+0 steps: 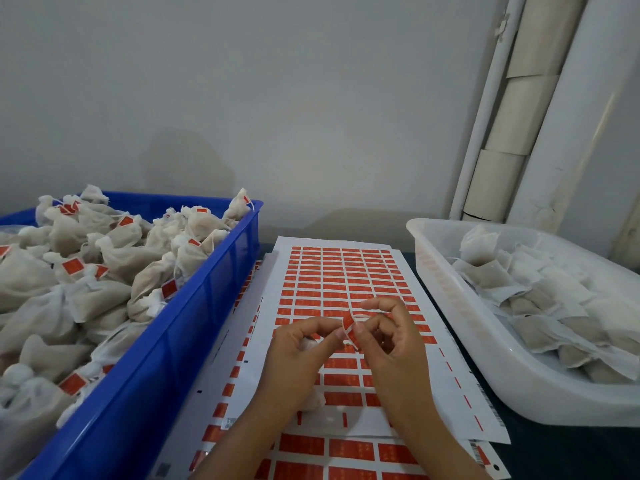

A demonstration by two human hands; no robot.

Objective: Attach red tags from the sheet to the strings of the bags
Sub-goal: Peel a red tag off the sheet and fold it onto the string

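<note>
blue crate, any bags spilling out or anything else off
One tagged bag perches on the blue crate far corner rim, string hanging outside. The top tag sheet lies skewed over the sheets below. Nothing has spilled.

Two bare forearms enter from the near edge, with no sleeves, watch or bracelet in view. The left hand (298,355) and right hand (388,344) wear no gloves; the fingers (375,303) are slim, with short, unpainted nails.

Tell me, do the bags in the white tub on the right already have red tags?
No: the bags in the white tub show no red tags, unlike those in the blue crate.
</note>
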